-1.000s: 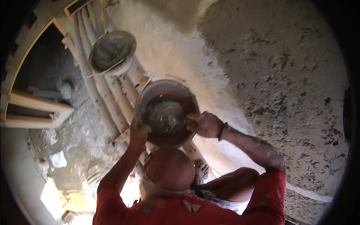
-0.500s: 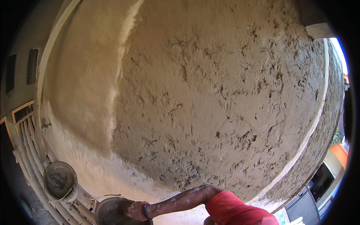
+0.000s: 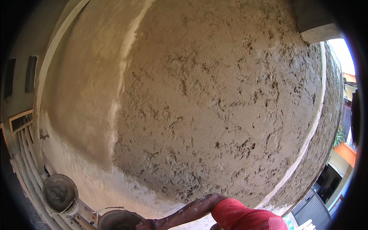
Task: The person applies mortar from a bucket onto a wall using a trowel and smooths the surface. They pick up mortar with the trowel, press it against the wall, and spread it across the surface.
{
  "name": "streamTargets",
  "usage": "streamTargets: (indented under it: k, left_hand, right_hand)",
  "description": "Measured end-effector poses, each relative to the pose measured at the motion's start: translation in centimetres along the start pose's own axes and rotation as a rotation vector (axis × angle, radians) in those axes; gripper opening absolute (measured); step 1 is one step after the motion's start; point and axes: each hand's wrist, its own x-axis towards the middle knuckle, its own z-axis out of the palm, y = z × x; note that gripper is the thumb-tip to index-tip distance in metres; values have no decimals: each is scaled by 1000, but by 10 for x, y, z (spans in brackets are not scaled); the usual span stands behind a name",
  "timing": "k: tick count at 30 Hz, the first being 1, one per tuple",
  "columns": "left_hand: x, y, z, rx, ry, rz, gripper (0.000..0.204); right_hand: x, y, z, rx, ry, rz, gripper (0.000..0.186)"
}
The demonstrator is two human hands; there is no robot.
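The view is now taking in mostly the wall (image 3: 214, 96), where a second ago it was looking straight down on the bucket (image 3: 111, 212) and on both hands at its rim. The bucket is now sitting at the lower edge of the picture, left of the middle, with only its far rim, part of its dark inside and its wire handle (image 3: 113, 208) showing; whatever mix it is holding is no longer visible. The left hand is lying out of view, so its fingers cannot be told. For the work, this seems to be meaning that attention is moving off the bucket and onto the wall, while the right hand (image 3: 144, 224) is staying with the bucket. That hand is meeting the bucket's right side, cut by the picture's edge; its fingers are mostly hidden, and I cannot tell whether they are pinching the rim, pressing together or spreading. The right arm (image 3: 176, 218) is reaching leftward from the red sleeve (image 3: 241, 214), elbow bending and standing higher in the picture than the hand, the forearm sloping down to the bucket. Farther left, a second bucket (image 3: 68, 183) with grey mix (image 3: 57, 194) is resting by the poles (image 3: 32, 180), apart from the hand.
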Motion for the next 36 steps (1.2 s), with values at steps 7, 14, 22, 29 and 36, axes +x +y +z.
streamTargets:
  k: [7,14,22,29,36]
  left_hand:
    - [-50,70,26,-85,98,-98,17]
    - [16,54,41,-155,24,197,29]
    - [-51,81,46,-57,219,-123,43]
    - [-54,72,36,-156,121,-87,47]
    - [-50,68,34,-66,150,-121,52]
  right_hand:
    - [-11,2,22,87,-31,-9,20]
    - [15,6,-41,-63,-238,120,30]
    - [4,0,-26,-119,-249,130,40]
    - [-12,-17,-87,247,-329,121,31]
    - [8,-3,-47,89,-396,207,20]
